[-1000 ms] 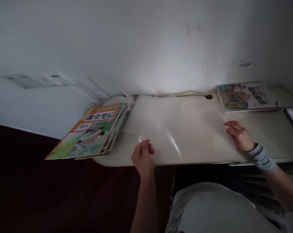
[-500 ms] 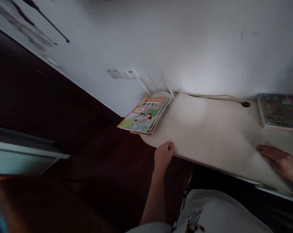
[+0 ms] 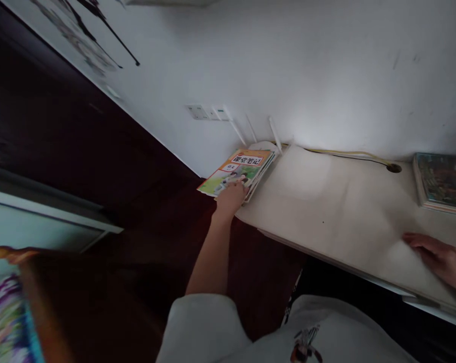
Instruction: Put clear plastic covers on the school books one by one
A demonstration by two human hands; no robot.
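Note:
My left hand reaches over the lower edge of a stack of booklets at the left end of the white desk. Its fingers lie apart on the picture of the orange and green top cover, with nothing gripped. My right hand rests at the desk's front right, its fingers together and slightly bent; its underside is hidden. Another pile of books with a dark picture cover lies beyond it at the right edge.
A white router with antennas stands behind the booklets. A yellow cable runs along the wall to a round hole in the desk. Wall sockets are at the back left, and a wooden bed frame at the lower left.
My left hand has moved from the desk's front edge up and left onto the booklets, its fingers opening out. My right hand stays at nearly the same place. The view has shifted slightly.

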